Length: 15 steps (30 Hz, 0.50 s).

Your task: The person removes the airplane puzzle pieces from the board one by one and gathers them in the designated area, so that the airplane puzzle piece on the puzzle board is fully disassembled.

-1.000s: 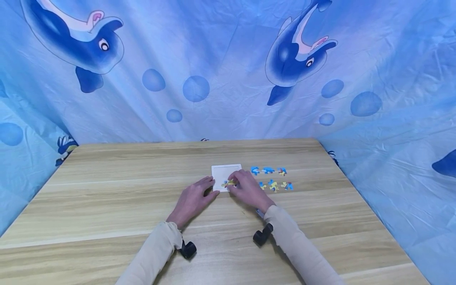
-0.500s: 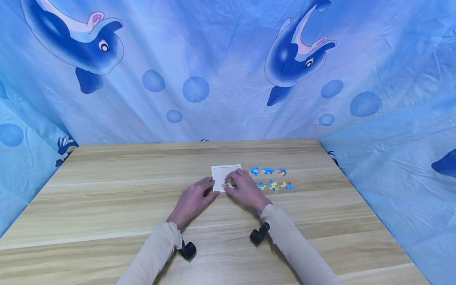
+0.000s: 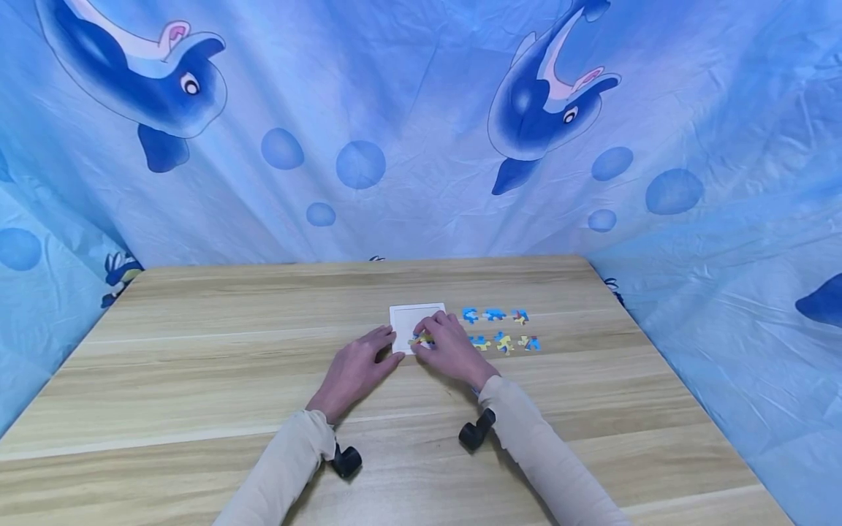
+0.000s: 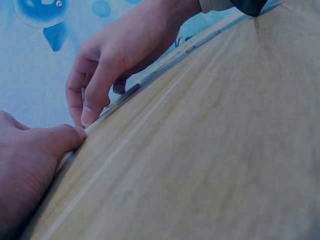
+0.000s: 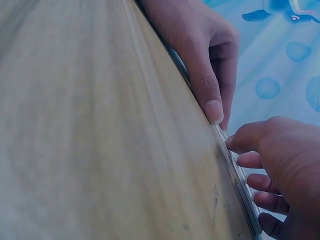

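A shallow white puzzle tray (image 3: 403,318) lies flat on the table. My left hand (image 3: 355,369) holds its near left corner, fingers along the left side and thumb at the front edge. Over the tray's near right part, my right hand (image 3: 450,349) pinches a yellow and blue jigsaw piece (image 3: 424,339) between thumb and index finger, low inside the rim. Its other fingers curl loosely, and the hand covers much of the piece. In the right wrist view, the left thumb (image 5: 212,107) presses the tray's edge close to the right fingertips.
Right of the tray, several loose jigsaw pieces (image 3: 503,342) lie in two rows on the wooden table (image 3: 263,307). Another blue bit shows beside the right sleeve (image 3: 513,409). A blue dolphin curtain (image 3: 421,131) hangs behind and at both sides.
My right hand has shifted slightly left and lower with the jigsaw piece in the tray, uncovering more of the near row of loose pieces. The left hand stays at the tray corner.
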### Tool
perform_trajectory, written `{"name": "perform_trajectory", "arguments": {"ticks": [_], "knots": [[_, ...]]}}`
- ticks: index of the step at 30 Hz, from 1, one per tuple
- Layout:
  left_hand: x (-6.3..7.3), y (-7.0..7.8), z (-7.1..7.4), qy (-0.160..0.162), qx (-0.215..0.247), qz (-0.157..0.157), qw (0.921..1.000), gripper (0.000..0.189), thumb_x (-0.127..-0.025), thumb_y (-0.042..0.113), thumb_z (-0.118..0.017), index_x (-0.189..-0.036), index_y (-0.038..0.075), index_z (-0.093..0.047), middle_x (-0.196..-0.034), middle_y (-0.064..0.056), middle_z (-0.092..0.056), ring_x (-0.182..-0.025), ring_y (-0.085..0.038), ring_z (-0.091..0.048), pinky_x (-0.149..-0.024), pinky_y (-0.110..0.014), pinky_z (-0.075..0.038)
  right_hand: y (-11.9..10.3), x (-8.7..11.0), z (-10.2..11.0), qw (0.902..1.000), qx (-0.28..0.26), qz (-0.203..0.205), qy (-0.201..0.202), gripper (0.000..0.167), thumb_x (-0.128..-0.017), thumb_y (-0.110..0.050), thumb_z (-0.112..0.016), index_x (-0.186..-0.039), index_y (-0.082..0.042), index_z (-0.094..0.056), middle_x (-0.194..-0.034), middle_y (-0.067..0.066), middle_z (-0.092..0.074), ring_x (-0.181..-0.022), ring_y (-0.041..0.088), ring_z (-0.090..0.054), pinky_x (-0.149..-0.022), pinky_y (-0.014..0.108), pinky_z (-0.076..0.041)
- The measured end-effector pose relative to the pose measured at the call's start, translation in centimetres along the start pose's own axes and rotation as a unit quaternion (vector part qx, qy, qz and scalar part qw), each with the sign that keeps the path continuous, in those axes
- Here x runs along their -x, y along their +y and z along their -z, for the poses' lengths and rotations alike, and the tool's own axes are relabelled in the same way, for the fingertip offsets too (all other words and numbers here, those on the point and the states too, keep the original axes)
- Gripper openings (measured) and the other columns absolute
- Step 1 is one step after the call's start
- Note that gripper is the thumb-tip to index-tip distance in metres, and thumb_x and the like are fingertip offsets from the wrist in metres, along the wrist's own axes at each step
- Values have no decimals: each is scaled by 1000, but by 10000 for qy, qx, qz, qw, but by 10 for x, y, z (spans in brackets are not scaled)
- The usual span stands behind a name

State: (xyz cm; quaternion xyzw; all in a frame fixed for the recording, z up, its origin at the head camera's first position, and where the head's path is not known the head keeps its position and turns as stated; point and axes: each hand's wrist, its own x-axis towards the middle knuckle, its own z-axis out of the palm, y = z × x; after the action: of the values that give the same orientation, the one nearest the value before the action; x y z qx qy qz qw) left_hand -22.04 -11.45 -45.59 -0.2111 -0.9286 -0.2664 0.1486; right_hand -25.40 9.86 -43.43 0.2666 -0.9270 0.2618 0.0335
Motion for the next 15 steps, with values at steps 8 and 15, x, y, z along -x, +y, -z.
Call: {"name": "perform_trajectory", "arguments": {"ticks": [8,15], "knots": [[0,1,1,10,20,-17,10000,46,-96,32,-76,-130,2,-71,-140,-15,-64,-129,-34,-60,-104,-50,-51,-1,-1,1,9999,-86,-68,-100,20,-97,-24,-71,-111,-11,-67,-104,3,-55,-102,25,-47,-89,40,-44],[0,0,0,30,-11,-15,10000,45,-96,32,-76,-129,2,-72,-138,-16,-64,-128,-34,-61,-102,-50,-52,-1,-2,1,9999,-33,-55,-129,21,-98,-24,-70,-113,-10,-66,-104,4,-55,-100,25,-46,-89,39,-42]]}}
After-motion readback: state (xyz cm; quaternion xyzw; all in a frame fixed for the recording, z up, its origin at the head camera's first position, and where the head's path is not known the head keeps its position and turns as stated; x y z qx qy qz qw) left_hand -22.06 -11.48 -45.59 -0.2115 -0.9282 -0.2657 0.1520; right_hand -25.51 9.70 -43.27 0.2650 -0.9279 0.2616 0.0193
